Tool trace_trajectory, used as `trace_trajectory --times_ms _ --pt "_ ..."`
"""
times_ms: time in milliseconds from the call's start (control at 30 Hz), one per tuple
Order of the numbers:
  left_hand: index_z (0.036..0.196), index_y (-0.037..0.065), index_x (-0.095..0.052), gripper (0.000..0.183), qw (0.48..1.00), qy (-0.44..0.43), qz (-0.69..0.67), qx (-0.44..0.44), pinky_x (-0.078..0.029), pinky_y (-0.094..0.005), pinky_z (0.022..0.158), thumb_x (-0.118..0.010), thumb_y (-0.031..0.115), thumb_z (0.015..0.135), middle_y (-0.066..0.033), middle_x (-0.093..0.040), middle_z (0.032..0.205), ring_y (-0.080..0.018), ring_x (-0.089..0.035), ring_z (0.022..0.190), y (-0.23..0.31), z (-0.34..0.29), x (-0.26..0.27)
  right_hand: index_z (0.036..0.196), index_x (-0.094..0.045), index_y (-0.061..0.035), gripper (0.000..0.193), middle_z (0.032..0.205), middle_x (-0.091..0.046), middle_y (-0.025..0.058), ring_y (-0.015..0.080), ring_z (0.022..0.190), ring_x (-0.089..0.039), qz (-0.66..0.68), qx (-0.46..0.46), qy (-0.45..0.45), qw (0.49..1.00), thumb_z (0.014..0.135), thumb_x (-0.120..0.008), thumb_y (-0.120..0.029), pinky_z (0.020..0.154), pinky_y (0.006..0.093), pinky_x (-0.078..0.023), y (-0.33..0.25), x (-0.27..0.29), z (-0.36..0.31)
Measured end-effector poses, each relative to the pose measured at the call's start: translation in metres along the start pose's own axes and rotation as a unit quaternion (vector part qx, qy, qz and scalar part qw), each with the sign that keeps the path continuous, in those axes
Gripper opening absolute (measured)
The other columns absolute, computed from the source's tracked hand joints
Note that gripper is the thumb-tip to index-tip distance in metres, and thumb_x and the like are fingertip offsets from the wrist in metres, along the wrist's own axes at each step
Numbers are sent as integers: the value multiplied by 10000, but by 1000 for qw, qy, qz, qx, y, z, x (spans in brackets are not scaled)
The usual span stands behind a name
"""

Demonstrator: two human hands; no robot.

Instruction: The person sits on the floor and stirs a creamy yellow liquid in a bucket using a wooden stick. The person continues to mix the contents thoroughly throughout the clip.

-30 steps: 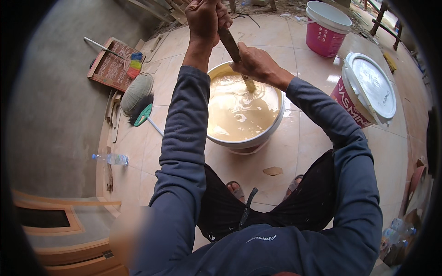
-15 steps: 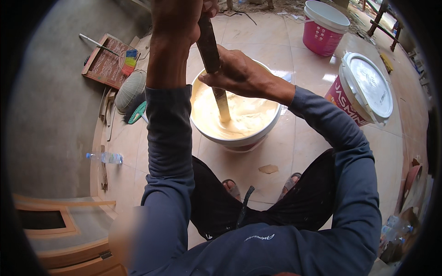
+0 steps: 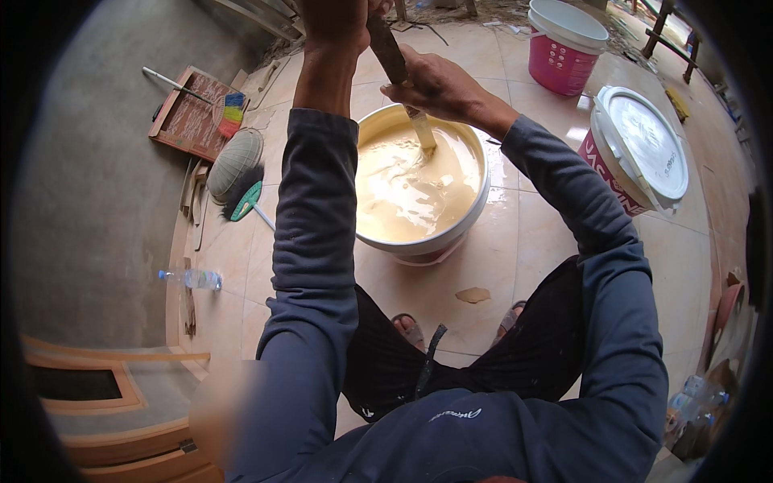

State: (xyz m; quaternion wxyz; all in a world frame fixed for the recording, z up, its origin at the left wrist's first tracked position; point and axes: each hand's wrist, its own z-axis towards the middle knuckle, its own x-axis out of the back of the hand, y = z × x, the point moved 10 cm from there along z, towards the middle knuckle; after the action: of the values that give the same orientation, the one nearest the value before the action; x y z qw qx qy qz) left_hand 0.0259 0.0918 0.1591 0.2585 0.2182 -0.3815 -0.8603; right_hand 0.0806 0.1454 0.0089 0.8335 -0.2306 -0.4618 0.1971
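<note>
Left hand (image 3: pixel 338 20): partly out of view up there, but I see it curled shut round the stick (image 3: pixel 388 55).
Right hand (image 3: pixel 441 85): wrapped snugly lower down.
Stick: top toward eleven o'clock, foot in cream liquid (image 3: pixel 415 197).
Tub (image 3: pixel 475 213): twelve o'clock from the feet (image 3: pixel 409 330).
Lidded bucket (image 3: pixel 642 145): three o'clock of the tub.

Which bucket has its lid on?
The dark pink plastic bucket at right, topped by a round white lid. The bright pink bucket beyond it and the white-rimmed bucket holding cream liquid and a flat brown stick are both open.
</note>
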Motion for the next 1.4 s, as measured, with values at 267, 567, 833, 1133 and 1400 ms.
trace_trajectory --times_ms 267,567,833,1133,1400 --pt "797 160 -529 317 987 -18 -30 155 -379 -287 392 -625 331 1046 61 -407 535 -81 -382 394 -100 -2 13 1059 -527 24 373 861 -700 218 379 801 -710 42 -79 -52 995 909 -688 -277 741 471 -539 47 -35 -30" --pt "827 129 -574 275 984 -49 57 160 -347 -266 385 -620 290 1045 87 -407 552 -54 -371 407 -18 -13 -11 1077 -513 -16 319 890 -674 173 306 902 -715 237 4 -65 969 985 -680 -272 820 444 -546 -31 -29 -37" --pt "729 133 -498 386 995 -43 95 8 -315 -253 406 -694 322 1004 62 -355 543 -61 -334 413 76 -31 -27 1050 -470 -13 366 744 -685 181 338 685 -714 164 94 21 982 967 -726 -262 640 432 -554 -84 11 -22" --pt "712 175 -462 408 998 9 7 62 -265 -267 373 -720 311 996 77 -319 539 -48 -293 394 -41 -9 11 1050 -481 -43 392 898 -669 215 456 858 -667 44 16 20 999 879 -737 -287 736 526 -514 15 -17 -8" --pt "689 186 -407 450 983 -8 10 185 -285 -266 375 -656 361 1021 77 -284 508 -59 -272 378 -87 -9 21 1031 -462 -11 417 819 -661 230 470 796 -661 23 -26 -22 999 886 -702 -319 702 546 -499 31 -43 -24"
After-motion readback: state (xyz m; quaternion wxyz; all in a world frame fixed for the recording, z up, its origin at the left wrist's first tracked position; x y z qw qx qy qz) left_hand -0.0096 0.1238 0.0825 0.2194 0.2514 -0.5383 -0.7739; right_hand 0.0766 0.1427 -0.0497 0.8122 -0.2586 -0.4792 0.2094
